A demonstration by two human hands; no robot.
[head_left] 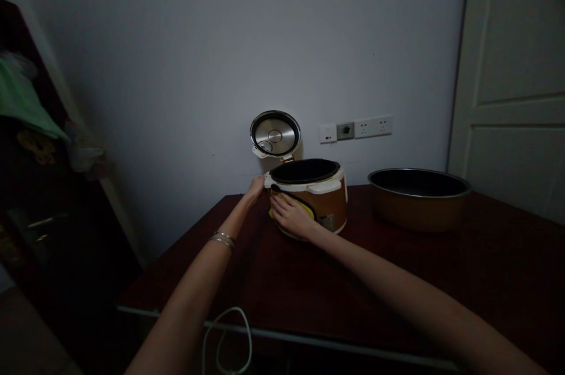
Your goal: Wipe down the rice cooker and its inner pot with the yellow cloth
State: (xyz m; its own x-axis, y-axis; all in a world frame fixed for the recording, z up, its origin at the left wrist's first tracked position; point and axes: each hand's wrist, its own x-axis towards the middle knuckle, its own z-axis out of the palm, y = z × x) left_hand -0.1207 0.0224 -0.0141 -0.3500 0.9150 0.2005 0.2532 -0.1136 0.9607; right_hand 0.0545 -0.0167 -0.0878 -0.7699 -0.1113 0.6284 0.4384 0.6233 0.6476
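A brown and white rice cooker [324, 201] stands on the dark red table with its round lid [275, 135] raised, showing a silver inner plate. My left hand [256, 187] is closed at the cooker's white left edge, its fingertips partly hidden. Against the cooker's side, my right hand [292, 216] presses a yellow cloth [305, 208] with a dark border, fingers laid over it. The cooker's dark opening faces up, its bottom out of sight.
To the right, a wide brown pot [419, 204] with a dark inside rests on the table [282, 286]. Wall sockets [373, 127] are behind the cooker. A white cord [250, 342] loops at the table's front edge. A dark door [57, 228] is at left.
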